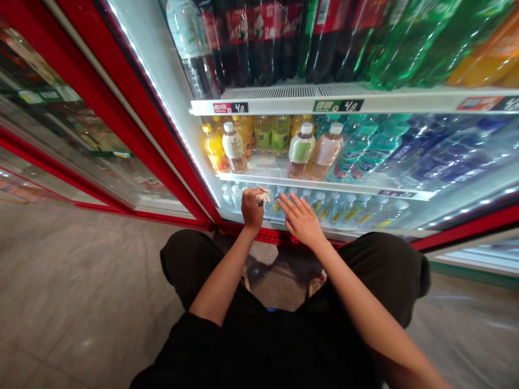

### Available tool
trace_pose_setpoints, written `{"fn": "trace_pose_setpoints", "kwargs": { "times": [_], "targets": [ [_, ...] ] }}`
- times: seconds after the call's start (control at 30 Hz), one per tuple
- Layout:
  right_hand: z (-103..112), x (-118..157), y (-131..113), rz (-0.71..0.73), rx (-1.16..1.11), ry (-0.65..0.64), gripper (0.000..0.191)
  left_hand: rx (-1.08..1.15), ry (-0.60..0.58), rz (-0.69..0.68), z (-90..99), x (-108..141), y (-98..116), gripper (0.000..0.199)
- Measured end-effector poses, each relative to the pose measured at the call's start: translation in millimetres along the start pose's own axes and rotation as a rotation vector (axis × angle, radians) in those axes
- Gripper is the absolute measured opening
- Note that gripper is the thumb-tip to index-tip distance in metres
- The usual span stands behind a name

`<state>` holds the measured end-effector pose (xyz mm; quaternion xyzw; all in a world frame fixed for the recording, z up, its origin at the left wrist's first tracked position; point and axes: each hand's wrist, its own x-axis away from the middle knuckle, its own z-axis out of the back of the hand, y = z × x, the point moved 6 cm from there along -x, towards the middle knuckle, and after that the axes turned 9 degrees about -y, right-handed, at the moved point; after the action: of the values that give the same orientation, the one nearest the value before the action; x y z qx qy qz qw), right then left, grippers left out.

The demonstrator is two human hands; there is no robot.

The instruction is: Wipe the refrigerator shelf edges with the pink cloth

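Observation:
My left hand (252,208) is closed on a small crumpled whitish tissue (263,195), whose exact make is hard to see. Beside it, my right hand (303,220) is open, palm down, with the fingers stretched toward the cooler. Both hands are in front of the bottom row of clear water bottles (335,208). Just above them runs the white edge of the middle shelf (324,185). On that shelf stand a white-capped bottle (234,148), a green-labelled tea bottle (301,151) and a pink-labelled bottle (325,152).
Large cola bottles (267,43) and green soda bottles (417,48) fill the upper shelf, above price tags (338,105). A red door frame (162,119) borders the cooler on the left. My bent knees (385,270) are close to its red base, over grey floor (81,302).

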<state>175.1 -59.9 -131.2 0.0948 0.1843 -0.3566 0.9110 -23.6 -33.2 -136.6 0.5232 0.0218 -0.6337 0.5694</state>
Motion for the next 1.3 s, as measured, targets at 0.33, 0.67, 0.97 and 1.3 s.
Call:
{"fn": "trace_pose_setpoints", "kwargs": {
  "times": [0.33, 0.67, 0.97, 1.3],
  "targets": [
    [-4, -16, -16, -0.109, -0.011, -0.020, 0.090, -0.105, -0.175, -0.103, 22.0, -20, -28, 0.008],
    [-6, -45, -37, -0.122, -0.007, 0.015, 0.091, -0.170, -0.342, -0.292, 46.1, -43, -39, 0.018],
    [-10, -57, -51, -0.132, 0.000, 0.007, 0.093, -0.168, -0.315, -0.340, 57.8, -45, -54, 0.020],
    [-15, -75, -68, -0.124, -0.010, 0.020, 0.094, -0.176, -0.307, -0.326, 70.1, -49, -57, 0.019]
  ]
}}
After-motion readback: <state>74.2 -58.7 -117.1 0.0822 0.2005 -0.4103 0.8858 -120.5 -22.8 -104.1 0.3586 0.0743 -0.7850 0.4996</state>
